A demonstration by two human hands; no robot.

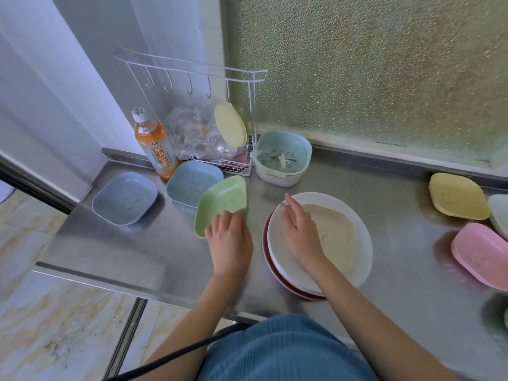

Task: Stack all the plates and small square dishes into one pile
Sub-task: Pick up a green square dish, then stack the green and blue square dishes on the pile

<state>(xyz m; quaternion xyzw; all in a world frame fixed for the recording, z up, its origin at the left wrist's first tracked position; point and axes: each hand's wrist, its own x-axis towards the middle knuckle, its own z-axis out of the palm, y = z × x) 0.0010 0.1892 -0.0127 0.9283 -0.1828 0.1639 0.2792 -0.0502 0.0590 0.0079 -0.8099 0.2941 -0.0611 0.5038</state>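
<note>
The left hand (pixel 229 239) is gripping the near edge of the green dish (pixel 222 201), fingers clamped on its rim, and the dish is tilting with its far end raised above the counter (pixel 132 251). The dish is sitting just left of the pile (pixel 316 243), not yet over it. The right hand (pixel 299 229) is resting open on the pile, fingers spread and holding nothing, touching the beige dish (pixel 338 232) that is lying on the white plate (pixel 360 259). A red plate (pixel 270 268) is showing at the pile's lower left edge.

Step in hand, as judged: transferring the green dish to the pile. The next move is calling for the right hand to clear the beige dish, then for the green dish to be carried right, levelled and nested squarely inside it.

Dishes remaining off the pile:
- 2 blue dishes, one (pixel 125 199) far left and one (pixel 193 184) beside the bottle (pixel 154 144)
- yellow dish (pixel 457 196) and pink dish (pixel 481 255) at the right, well apart from the pile
- a pale dish (pixel 500 213) at the right edge, partly cut off

The task is appearing roughly half complete
</note>
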